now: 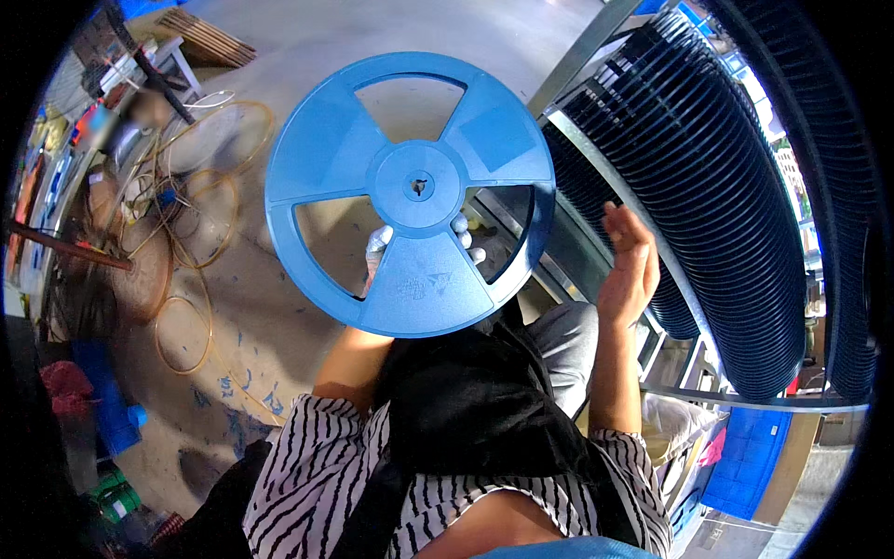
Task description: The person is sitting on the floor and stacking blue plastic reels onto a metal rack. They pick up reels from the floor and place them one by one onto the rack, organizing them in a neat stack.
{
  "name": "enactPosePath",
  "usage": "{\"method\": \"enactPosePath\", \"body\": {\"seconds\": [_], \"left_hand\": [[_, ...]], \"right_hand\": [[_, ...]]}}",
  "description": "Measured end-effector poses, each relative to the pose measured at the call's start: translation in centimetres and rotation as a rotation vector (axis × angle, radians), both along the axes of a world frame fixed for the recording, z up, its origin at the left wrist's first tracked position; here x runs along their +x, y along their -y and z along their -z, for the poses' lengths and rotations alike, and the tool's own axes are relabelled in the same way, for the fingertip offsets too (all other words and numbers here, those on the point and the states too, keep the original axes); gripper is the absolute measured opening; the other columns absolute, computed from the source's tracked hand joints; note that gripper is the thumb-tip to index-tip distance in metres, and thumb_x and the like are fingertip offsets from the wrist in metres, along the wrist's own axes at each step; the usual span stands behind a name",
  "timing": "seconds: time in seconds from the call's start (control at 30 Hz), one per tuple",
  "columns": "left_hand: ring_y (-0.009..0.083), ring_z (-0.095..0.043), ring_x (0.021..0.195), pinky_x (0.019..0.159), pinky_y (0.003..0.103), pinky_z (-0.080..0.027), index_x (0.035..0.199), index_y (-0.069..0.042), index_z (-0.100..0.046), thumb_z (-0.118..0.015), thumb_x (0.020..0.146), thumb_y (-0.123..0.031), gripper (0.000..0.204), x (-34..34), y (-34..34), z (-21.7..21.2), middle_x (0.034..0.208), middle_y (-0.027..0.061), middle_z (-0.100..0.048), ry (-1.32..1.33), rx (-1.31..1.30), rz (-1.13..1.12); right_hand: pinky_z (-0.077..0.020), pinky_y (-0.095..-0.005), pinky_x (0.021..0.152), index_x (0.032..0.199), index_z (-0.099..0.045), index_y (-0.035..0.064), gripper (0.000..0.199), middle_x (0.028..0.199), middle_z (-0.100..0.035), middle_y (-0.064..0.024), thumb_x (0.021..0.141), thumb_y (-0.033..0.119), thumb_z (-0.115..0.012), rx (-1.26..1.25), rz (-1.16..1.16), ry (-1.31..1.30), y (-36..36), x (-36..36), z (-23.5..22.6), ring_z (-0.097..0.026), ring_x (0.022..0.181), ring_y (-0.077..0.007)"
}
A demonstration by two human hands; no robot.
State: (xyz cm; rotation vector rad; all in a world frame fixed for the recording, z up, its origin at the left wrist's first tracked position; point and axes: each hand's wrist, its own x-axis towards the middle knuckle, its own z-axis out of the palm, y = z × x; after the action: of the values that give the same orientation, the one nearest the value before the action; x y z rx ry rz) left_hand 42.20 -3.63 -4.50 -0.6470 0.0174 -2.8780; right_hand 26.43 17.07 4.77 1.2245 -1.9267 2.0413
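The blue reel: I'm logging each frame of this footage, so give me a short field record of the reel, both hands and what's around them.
Held thing: blue reel, round, flat, with three cut-out windows and a small centre hole
Left hand: behind the reel, white-gloved fingers seen through the windows, holding it up
Right hand: bare, open, raised, touching nothing
Right side: rows of black reels stacked on edge in a metal rack
Left side: loops of tan wire on the concrete floor
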Motion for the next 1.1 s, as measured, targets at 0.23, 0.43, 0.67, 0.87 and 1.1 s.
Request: {"method": "enactPosePath", "body": {"seconds": [0.23,0.43,0.67,0.87,1.1], "left_hand": [[0.0339,-0.056,0.11,0.1,0.054,-0.046,0.14,-0.002,-0.031,-0.063,0.084,-0.041,0.075,-1.0,1.5,0.0,0.119,0.0211,-0.051,-0.112,-0.037,-0.012],[0.0339,-0.056,0.109,0.091,0.049,-0.052,0.139,0.0,-0.034,-0.065,0.081,-0.038,0.076,-1.0,2.6,-1.3,0.117,0.0245,-0.051,-0.016,-0.113,-0.063],[0.0279,-0.06,0.101,0.089,0.04,-0.053,0.137,-0.001,-0.037,-0.073,0.075,-0.034,0.079,-0.9,3.2,-3.9,0.116,0.0189,-0.056,0.127,-0.441,-0.05],[0.0211,-0.062,0.097,0.084,0.032,-0.052,0.124,0.0,-0.051,-0.077,0.076,-0.033,0.064,-5.4,2.2,-5.0,0.112,0.0128,-0.061,0.288,-0.814,-0.366],[0.0153,-0.06,0.1,0.09,0.028,-0.048,0.128,-0.004,-0.053,-0.064,0.087,-0.011,0.043,-9.9,1.3,-11.6,0.11,0.0077,-0.062,0.205,-0.91,-0.463]], "right_hand": [[-0.0274,-0.0431,0.111,0.122,-0.06,0.014,0.035,0.14,-0.046,-0.0136,0.087,0.017,-0.062,0.465,0.556,-0.893,3.1,-10.7,-5.9,-0.034,0.135,-0.0331],[-0.0206,-0.0566,0.111,0.142,-0.037,0.0308,0.055,0.151,-0.031,0.0,0.091,0.038,-0.056,1.053,0.857,-1.379,7.1,-16.2,-8.2,-0.023,0.142,-0.0258],[-0.0205,-0.0579,0.11,0.136,-0.046,0.0285,0.053,0.151,-0.031,0.0026,0.087,0.045,-0.057,1.062,0.818,-1.343,8.3,-17.6,-7.7,-0.025,0.14,-0.0239],[-0.0247,-0.0569,0.106,0.125,-0.054,0.0206,0.041,0.147,-0.036,0.0049,0.087,0.036,-0.06,1.035,0.747,-1.4,6.9,-18.1,-8.1,-0.027,0.139,-0.0211],[-0.0288,-0.0593,0.1,0.118,-0.056,0.0166,0.039,0.138,-0.046,0.0002,0.083,0.034,-0.065,0.981,0.718,-1.448,6.5,-18.1,-8.6,-0.035,0.134,-0.0235]]}}
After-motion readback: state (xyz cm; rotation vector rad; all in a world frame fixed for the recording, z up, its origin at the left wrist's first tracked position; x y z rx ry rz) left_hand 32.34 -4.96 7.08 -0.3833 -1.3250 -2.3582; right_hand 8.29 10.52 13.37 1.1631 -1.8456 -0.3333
